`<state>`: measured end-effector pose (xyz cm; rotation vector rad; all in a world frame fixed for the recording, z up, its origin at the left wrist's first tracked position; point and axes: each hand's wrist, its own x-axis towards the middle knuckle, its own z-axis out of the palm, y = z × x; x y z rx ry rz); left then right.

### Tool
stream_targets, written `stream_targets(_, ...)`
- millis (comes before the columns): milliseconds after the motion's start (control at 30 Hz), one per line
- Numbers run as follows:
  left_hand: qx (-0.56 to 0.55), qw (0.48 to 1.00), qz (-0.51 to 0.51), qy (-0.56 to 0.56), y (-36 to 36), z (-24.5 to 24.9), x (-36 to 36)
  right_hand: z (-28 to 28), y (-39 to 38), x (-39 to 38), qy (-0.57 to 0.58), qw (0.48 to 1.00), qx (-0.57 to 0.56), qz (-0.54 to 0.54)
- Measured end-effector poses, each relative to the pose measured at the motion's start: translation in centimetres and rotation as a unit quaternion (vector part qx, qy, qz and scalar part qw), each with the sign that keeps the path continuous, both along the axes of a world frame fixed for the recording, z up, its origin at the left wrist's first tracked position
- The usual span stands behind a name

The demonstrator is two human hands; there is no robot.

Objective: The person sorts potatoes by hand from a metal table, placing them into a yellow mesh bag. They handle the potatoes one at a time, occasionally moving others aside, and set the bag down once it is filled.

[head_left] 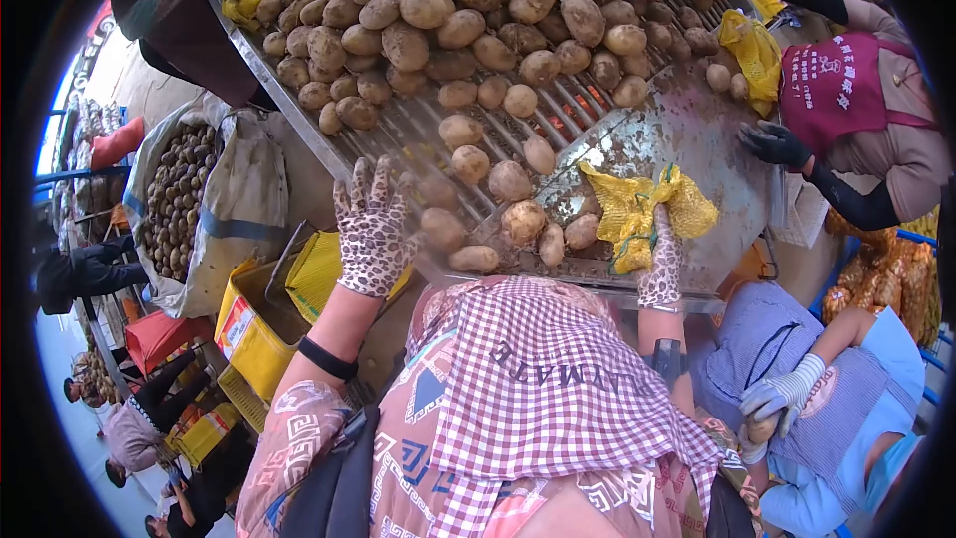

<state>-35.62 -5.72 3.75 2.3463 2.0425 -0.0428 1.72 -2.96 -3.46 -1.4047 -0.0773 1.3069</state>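
My left hand, in a leopard-print glove, is spread open over the near-left edge of the metal sorting table. A few potatoes lie just right of its fingers, one of them blurred. My right hand, in a matching glove, is closed on a crumpled yellow mesh bag at the table's near-right side. The bag hides part of my fingers. Loose potatoes lie between my hands, and a large dirt-covered pile covers the far slats.
A big woven sack of potatoes and a yellow crate stand to the left. At right, a co-worker in a red apron has dark-gloved hands by the table. Another co-worker's striped glove holds a potato. Filled net bags stand behind.
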Motion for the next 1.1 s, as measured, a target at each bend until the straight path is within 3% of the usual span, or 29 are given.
stream_targets(67,-0.015,1.0,-0.004,-0.004,1.1,0.3,1.7,-1.2,-0.7,0.8,0.023,1.0,-0.009,0.002)
stream_targets(133,-0.086,0.984,-0.111,-0.112,3.0,-1.4,3.6,-1.7,-1.0,0.7,0.05,0.998,0.022,-0.007)
stream_targets(167,-0.083,0.984,-0.116,-0.108,3.9,-1.4,5.3,-1.5,-1.2,0.6,0.081,0.996,0.022,-0.001)
stream_targets(233,-0.176,0.968,-0.171,-0.047,5.6,-1.2,8.6,-0.9,-1.1,0.3,0.07,0.997,0.026,0.002)
stream_targets(400,-0.2,0.956,-0.212,-0.017,9.2,-1.8,10.0,-0.3,-1.3,0.7,0.013,0.998,0.066,0.007)
stream_targets(433,-0.251,0.919,-0.137,-0.272,9.7,-2.1,9.4,2.7,-1.0,-0.1,0.081,0.995,0.049,-0.018)
stream_targets(467,-0.287,0.813,-0.051,-0.504,10.0,-2.7,8.9,2.6,-0.8,0.3,0.082,0.995,0.054,-0.022)
stream_targets(500,-0.361,0.663,0.098,-0.648,10.0,-3.1,8.9,2.8,-0.6,0.7,0.08,0.995,0.051,-0.032)
stream_targets(533,-0.361,0.666,0.097,-0.646,9.6,-3.4,8.8,3.1,-0.4,0.7,0.078,0.995,0.049,-0.039)
stream_targets(600,-0.432,0.244,0.106,-0.862,8.4,-2.6,9.0,4.5,0.6,0.1,0.025,0.999,0.047,-0.01)
stream_targets(633,-0.404,0.247,0.179,-0.863,7.9,-1.9,9.8,5.4,1.4,-0.8,-0.061,0.992,0.108,0.035)
stream_targets(667,-0.406,0.247,0.178,-0.862,7.5,-1.7,10.0,6.2,2.0,-1.8,-0.146,0.972,0.168,0.078)
stream_targets(733,-0.415,0.234,0.151,-0.866,7.2,-1.4,10.4,8.1,2.9,-3.8,-0.207,0.926,0.234,0.21)
stream_targets(767,-0.417,0.234,0.147,-0.866,7.0,-2.5,10.6,9.1,3.5,-5.5,-0.329,0.843,0.34,0.255)
stream_targets(800,-0.383,0.35,0.06,-0.853,6.8,-4.7,10.8,9.8,4.0,-7.0,-0.44,0.731,0.432,0.292)
stream_targets(833,-0.34,0.458,-0.027,-0.821,6.6,-4.4,11.2,9.6,4.0,-8.0,-0.415,0.723,0.418,0.36)
stream_targets(867,-0.236,0.624,-0.13,-0.734,6.1,-3.9,11.2,8.9,4.0,-8.6,-0.387,0.713,0.401,0.425)
stream_targets(900,-0.335,0.463,0.021,-0.82,5.9,-2.2,11.2,6.8,4.4,-8.4,-0.406,0.712,0.407,0.402)
stream_targets(933,-0.407,0.271,0.171,-0.855,5.7,-0.6,11.4,6.0,5.7,-7.8,-0.588,0.593,0.407,0.371)
stream_targets(967,-0.381,0.259,0.233,-0.856,5.4,1.0,11.6,5.1,6.7,-7.4,-0.36,0.824,0.274,0.341)
stream_targets(1000,-0.379,0.26,0.235,-0.856,5.5,0.5,11.1,4.9,7.3,-7.2,-0.085,0.954,0.103,0.268)
stream_targets(1033,-0.412,0.211,0.149,-0.874,5.7,-0.4,10.4,5.9,7.5,-6.9,-0.026,0.969,0.059,0.237)
stream_targets(1067,-0.437,0.16,0.06,-0.883,5.8,-1.0,9.9,2.1,8.6,-5.9,0.07,0.971,0.077,0.214)
stream_targets(1100,-0.428,0.159,0.066,-0.887,5.8,-0.4,10.1,2.7,8.2,-5.8,0.107,0.971,0.092,0.194)
